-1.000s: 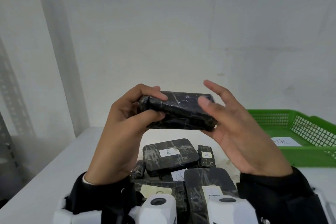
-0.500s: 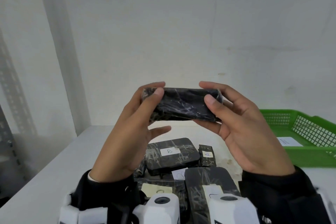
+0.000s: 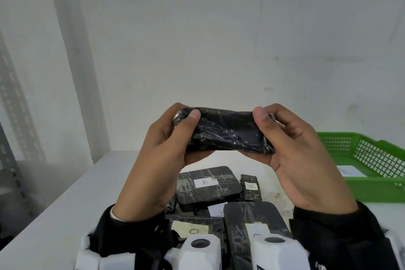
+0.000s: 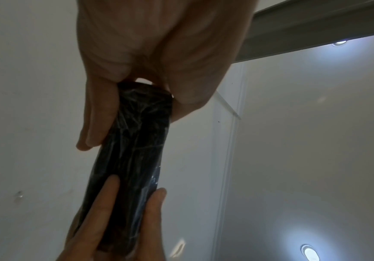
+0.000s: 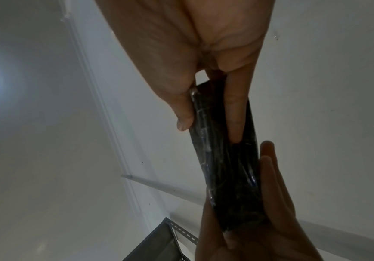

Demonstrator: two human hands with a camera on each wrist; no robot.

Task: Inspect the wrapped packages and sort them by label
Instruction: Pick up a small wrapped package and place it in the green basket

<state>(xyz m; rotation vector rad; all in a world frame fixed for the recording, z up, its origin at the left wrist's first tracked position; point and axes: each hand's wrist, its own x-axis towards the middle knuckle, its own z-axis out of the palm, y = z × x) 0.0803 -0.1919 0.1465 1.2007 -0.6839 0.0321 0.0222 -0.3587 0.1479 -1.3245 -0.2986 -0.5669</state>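
Black wrapped package (image 3: pixel 223 131) was held up over the table (image 3: pixel 65 199), left hand (image 3: pixel 162 155) gripping its 9 o'clock end, right hand (image 3: pixel 293 155) its 3 o'clock end.

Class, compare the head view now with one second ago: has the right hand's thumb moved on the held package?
Yes. The right hand thumb has curled onto the held package; its fingers, earlier spread open toward the wall, now wrap the end nearest the green basket.

White bench (image 3: pixel 65 199) stands against a plain white wall (image 3: pixel 219 39). Grey perforated metal shelving upright (image 3: pixel 8 155) at far left. Recessed ceiling lights (image 4: pixel 308 251) lit overhead. Black sleeve cuffs (image 3: pixel 341 232) and white wrist-mounted camera housings (image 3: pixel 201 252) at lower edge.
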